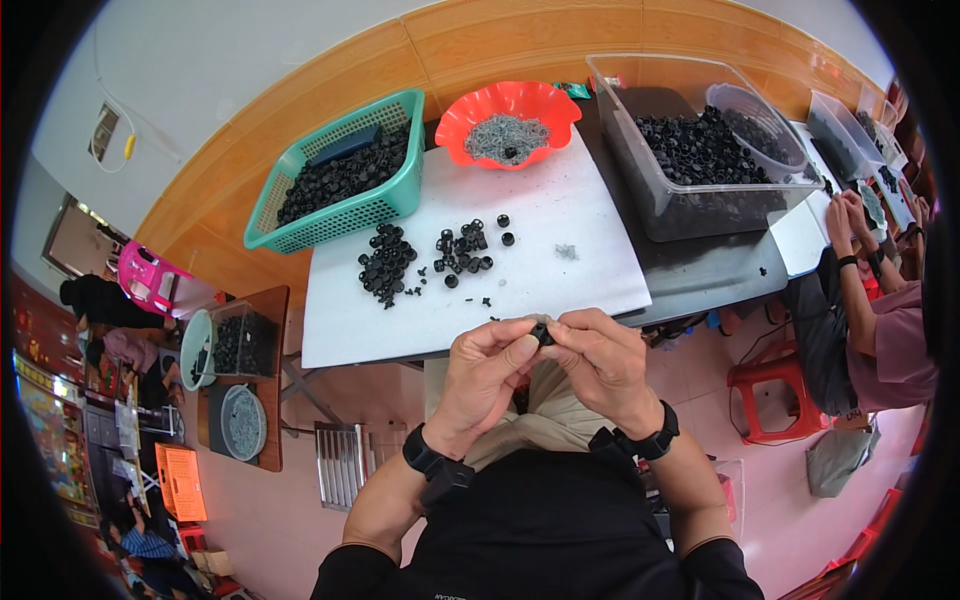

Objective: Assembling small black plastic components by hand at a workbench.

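Observation:
Just past the near edge of the white sheet [590,285], my left hand [488,375] and my right hand [605,365] meet in front of my body. Both are closed, fingertips pinching one small black plastic part [542,333] between them; the fingers cover most of it. On the sheet beyond lie a pile of flat black caps [385,265] and, to its right, a group of black ring-shaped parts [465,248]. A few tiny black pieces [486,301] are scattered nearer my hands. Farther right is a little heap of small clear-grey pieces [567,252].
Behind stand a green basket [345,228] of black parts, a red wavy-rimmed bowl [462,105] of grey pieces and a clear bin [690,205] of black parts. A brown side table [270,385] is at left. Another person's hands [845,215] work at right, near a red stool [765,400].

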The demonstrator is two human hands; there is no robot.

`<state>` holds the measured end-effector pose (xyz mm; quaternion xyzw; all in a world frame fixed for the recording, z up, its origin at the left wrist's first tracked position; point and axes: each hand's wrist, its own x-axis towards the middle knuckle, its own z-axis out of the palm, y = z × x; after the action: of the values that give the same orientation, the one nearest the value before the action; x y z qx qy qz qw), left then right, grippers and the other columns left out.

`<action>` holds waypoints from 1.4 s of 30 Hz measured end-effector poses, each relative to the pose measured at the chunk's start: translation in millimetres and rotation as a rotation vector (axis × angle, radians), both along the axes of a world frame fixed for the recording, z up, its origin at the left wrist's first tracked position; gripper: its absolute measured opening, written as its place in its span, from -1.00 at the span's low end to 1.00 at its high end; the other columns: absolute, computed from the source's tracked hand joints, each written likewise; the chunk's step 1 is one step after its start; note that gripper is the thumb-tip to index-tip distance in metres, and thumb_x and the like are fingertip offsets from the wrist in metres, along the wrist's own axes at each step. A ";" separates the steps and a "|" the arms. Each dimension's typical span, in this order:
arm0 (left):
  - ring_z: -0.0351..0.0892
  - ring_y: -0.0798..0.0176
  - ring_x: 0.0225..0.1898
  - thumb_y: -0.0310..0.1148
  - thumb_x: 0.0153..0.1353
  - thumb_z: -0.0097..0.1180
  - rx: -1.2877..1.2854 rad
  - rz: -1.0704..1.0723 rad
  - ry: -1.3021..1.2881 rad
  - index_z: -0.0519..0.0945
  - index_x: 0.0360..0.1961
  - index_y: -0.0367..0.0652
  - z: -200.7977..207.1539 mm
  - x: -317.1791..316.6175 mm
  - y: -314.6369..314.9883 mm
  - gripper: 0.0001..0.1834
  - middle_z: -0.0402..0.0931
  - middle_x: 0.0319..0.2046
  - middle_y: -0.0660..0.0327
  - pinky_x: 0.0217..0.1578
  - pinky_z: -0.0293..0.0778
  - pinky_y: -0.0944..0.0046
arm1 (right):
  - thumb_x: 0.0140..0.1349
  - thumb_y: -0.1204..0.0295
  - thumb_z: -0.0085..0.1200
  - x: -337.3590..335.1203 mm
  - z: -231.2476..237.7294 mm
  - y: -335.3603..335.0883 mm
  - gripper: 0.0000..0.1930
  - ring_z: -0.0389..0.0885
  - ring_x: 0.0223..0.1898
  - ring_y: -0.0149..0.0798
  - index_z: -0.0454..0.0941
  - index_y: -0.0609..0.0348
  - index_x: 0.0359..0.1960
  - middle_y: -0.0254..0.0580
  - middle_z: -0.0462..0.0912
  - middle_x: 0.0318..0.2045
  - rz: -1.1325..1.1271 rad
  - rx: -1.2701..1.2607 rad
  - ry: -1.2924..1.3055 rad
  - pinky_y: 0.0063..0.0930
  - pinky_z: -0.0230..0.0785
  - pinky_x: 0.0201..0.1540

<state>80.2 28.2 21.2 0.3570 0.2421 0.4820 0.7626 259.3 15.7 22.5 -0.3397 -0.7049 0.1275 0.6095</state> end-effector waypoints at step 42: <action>0.65 0.14 0.03 -0.62 0.32 0.17 0.146 0.037 0.061 0.68 -0.08 -0.26 4.0 0.5 -4.0 -0.82 0.63 0.03 -0.02 0.08 0.64 0.12 | 0.06 0.68 0.34 1.4 5.2 -3.8 -0.72 0.71 -0.42 -0.15 0.62 0.28 -0.16 -0.06 0.68 -0.32 0.011 0.034 -0.013 -0.41 0.57 -0.42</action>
<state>80.6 24.2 25.2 0.4215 0.2359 0.5012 0.7179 260.6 12.0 27.8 -0.3263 -0.7128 0.1167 0.6098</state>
